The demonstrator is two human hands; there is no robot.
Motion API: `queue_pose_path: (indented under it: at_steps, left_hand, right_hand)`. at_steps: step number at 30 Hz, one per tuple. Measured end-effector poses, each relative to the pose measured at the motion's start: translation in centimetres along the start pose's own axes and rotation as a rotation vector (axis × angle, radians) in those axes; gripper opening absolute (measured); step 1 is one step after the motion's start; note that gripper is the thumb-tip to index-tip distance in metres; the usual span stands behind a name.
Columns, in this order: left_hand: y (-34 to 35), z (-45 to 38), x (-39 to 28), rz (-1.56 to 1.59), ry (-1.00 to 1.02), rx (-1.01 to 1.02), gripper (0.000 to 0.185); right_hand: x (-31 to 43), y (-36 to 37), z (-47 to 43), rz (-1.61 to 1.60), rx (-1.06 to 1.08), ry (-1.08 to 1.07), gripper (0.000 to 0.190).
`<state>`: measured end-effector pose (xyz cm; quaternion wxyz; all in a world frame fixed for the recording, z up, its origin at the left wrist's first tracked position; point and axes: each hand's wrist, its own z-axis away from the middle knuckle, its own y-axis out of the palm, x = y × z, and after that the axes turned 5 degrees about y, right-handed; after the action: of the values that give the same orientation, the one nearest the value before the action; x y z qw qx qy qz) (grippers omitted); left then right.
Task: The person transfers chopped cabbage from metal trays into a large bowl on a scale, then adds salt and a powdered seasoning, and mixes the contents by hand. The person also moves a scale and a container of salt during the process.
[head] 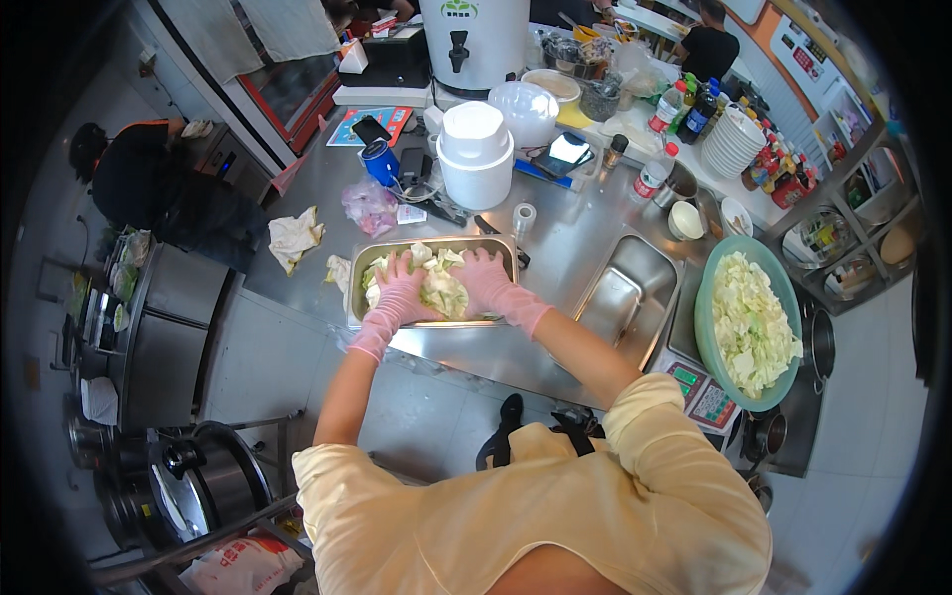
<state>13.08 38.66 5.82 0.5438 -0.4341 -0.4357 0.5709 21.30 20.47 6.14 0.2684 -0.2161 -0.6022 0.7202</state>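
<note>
Torn cabbage leaves (445, 290) fill a rectangular stainless steel pan (416, 325) on the metal worktop. Both hands wear thin pink gloves and press into the leaves from either side. My left hand (399, 291) rests with spread fingers on the left part of the cabbage. My right hand (489, 282) lies on the right part, fingertips near the far rim. Some fingertips are hidden among the leaves, so a firm hold cannot be made out. At the right, a green plastic bowl (705, 320) heaped with torn cabbage stands on a digital scale (703, 394).
Beyond the pan are a white lidded container (476, 167), a knife-like black handle (487, 225) and a roll of clear film (523, 217). A second steel pan (632, 290) lies to the right. Cloths (295, 238) lie left; a person (141, 178) bends at the far left.
</note>
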Motion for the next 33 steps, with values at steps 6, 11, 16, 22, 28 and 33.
queue_pose_path:
  at_steps: [6, 11, 16, 22, 28, 33]
  left_hand:
    - [0.2, -0.6, -1.6, 0.239, 0.091, -0.069, 0.106]
    - [0.0, -1.7, -3.5, 0.22, 0.09, -0.097, 0.098]
    - [-0.2, -0.8, -4.3, 0.203, 0.079, -0.074, 0.084]
    - [-0.6, -1.3, -3.6, 0.254, 0.179, -0.113, 0.067]
    - [-3.4, -1.4, -1.6, 0.438, 0.229, -0.282, 0.049]
    - [-7.2, -0.9, 0.3, 0.535, 0.17, -0.3, 0.046]
  right_hand:
    - [0.1, 2.0, 0.0, -0.155, -0.154, 0.028, 0.063]
    - [-0.2, 2.7, -0.3, -0.135, -0.169, 0.07, 0.053]
    - [0.3, 2.8, 0.8, -0.186, -0.262, 0.132, 0.051]
    - [0.4, 3.0, 0.4, -0.18, -0.302, 0.061, 0.022]
    - [-0.7, -1.2, -0.6, -0.619, -0.294, 0.066, 0.027]
    - [-0.6, -5.6, -0.9, -0.643, -0.351, -0.022, 0.025]
